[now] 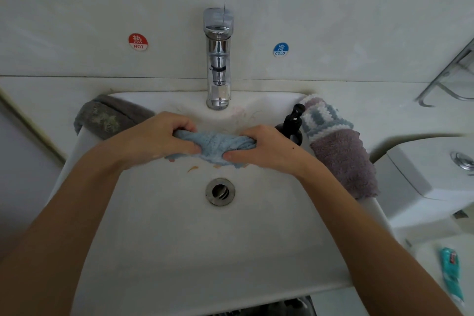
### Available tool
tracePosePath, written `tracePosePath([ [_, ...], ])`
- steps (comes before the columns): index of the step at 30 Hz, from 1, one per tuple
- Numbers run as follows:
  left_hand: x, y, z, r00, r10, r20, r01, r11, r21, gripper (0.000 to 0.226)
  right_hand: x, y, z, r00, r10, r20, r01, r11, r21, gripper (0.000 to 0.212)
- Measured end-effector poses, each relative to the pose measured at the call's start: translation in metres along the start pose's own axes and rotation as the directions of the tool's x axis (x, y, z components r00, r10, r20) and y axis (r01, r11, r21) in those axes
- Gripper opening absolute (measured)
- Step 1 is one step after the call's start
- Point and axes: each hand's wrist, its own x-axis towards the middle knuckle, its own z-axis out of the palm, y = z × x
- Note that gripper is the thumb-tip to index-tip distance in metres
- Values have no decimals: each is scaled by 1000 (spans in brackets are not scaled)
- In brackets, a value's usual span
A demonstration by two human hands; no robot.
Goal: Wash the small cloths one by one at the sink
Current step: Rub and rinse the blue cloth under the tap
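Observation:
A small light-blue cloth (216, 146) is bunched between my two hands over the white sink (164, 228), below the chrome tap (218, 59). My left hand (156, 137) grips its left end, fingers curled round it. My right hand (266, 147) grips the right end the same way. No water runs from the tap that I can see. A grey-green cloth (107, 117) lies on the sink's left rim. A purple cloth (346, 161) and a striped blue-white cloth (323, 115) hang over the right rim.
The open drain (220, 191) sits just in front of my hands. A black pump bottle (292, 123) stands at the right back corner of the sink. A toilet cistern (433, 169) is to the right, and a green tube (452, 274) lies lower right.

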Motion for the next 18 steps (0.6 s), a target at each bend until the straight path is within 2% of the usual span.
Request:
tracePosePath([
  [2,1,-1,0,999,-9,-33,7,999,-38,16,1,-1,0,999,34,21,-36,990,137,34],
  [4,3,-1,2,998,-14,-56,8,994,-108,18,1,-3,1,998,49,30,-56,961,271,22],
  [5,4,-2,4,998,-25,-62,17,990,-138,16,1,-4,2,998,47,41,-58,926,373,17],
  [7,4,-3,8,997,-55,-58,44,983,-180,13,2,-4,7,997,43,59,-69,830,553,20],
  [11,5,-4,14,996,-58,-74,47,987,-152,13,2,-5,11,996,84,37,-90,808,583,25],
  [14,7,-3,18,994,-57,-97,43,990,-134,11,0,-6,11,990,143,16,-115,720,685,21],
  [16,6,2,25,995,-25,-100,15,995,-101,6,4,-8,16,971,216,-107,-82,713,696,30],
  [18,8,7,40,984,25,-175,-36,997,-63,19,10,-9,23,917,240,-318,4,792,610,39],
])
